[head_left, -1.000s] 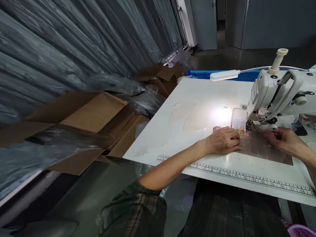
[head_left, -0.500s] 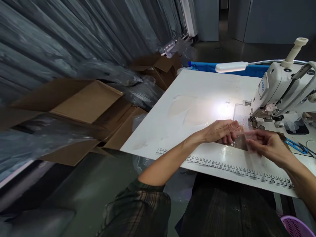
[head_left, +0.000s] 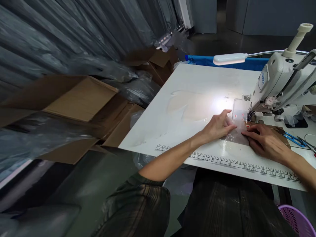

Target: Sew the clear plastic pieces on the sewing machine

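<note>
A thin clear plastic sheet (head_left: 237, 135) with small red-and-white marks lies on the sewing table, close to the needle area of a white sewing machine (head_left: 268, 87). My left hand (head_left: 218, 126) rests at the sheet's left side, its thumb and index finger spread apart. On the right side, the fingertips of my right hand (head_left: 265, 141) touch the sheet, loosely bent and slightly apart. Partly under that hand is a flat brown piece (head_left: 280, 133), with its material unclear. Just right of it lie blue thread snips (head_left: 295, 139).
The white tabletop (head_left: 197, 79) has a printed ruler along its front edge. A lamp (head_left: 229, 58) hangs over the back. Open cardboard boxes (head_left: 81, 98) with plastic film stand to the left. A purple basket (head_left: 296, 217) is below at the right.
My hands have come down from just above the table onto the plastic sheet, and their fingers have spread. The view has tilted slightly downward.
</note>
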Available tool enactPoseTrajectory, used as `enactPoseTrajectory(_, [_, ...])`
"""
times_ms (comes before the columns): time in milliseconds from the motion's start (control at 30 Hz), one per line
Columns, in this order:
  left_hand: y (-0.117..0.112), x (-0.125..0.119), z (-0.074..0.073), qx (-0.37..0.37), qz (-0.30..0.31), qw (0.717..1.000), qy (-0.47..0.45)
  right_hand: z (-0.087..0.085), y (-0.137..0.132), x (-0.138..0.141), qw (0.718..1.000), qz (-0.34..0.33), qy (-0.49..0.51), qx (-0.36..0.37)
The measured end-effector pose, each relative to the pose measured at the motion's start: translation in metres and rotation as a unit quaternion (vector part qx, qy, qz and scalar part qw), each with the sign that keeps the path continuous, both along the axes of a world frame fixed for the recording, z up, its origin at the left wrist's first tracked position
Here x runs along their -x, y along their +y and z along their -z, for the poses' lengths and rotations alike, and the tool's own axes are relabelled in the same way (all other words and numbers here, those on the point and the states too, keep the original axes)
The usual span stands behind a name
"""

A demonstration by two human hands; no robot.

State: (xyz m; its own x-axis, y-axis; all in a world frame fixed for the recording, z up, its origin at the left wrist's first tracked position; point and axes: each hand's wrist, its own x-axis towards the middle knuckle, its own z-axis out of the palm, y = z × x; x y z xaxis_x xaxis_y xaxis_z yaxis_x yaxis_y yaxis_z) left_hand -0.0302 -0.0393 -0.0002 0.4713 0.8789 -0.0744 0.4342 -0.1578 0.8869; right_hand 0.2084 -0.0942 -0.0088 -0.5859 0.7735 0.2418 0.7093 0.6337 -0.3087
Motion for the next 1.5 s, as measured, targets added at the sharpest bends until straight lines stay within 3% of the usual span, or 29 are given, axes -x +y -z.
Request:
enactPoseTrajectory(233, [0.007,0.007,-0.009,0.02,-0.006,1.0,0.008,-0.011,0.021,-0.016,0.983,0.009,0.09,0.158])
enactPoseTrajectory(300, [0.007,0.008,-0.01,0.016,-0.006,1.0,0.017,-0.007,0.022,-0.02,0.979,0.028,0.114,0.168])
enactPoseTrajectory(533, [0.014,0.006,-0.003,0.028,-0.052,0.998,0.033,0.013,0.013,-0.016,0.995,0.028,0.08,0.046])
enactPoseTrajectory(700, [0.017,0.005,-0.003,0.044,-0.084,0.995,0.033,0.018,0.01,-0.014,0.997,0.025,0.072,0.004])
enactPoseTrajectory(867, [0.017,0.01,-0.005,0.085,-0.027,0.996,-0.013,0.023,0.01,-0.014,0.997,0.022,0.075,-0.026])
enactPoseTrajectory(1033, [0.021,0.009,-0.001,0.094,-0.065,0.993,-0.021,0.022,0.008,-0.013,0.997,0.026,0.062,-0.039])
enactPoseTrajectory(1333, [0.029,0.019,0.015,0.018,0.024,0.999,-0.01,0.023,0.007,-0.013,0.997,0.028,0.065,-0.043])
enactPoseTrajectory(1500, [0.03,0.02,0.016,0.0,0.046,0.999,0.018,0.02,0.006,-0.012,0.996,0.03,0.077,-0.038])
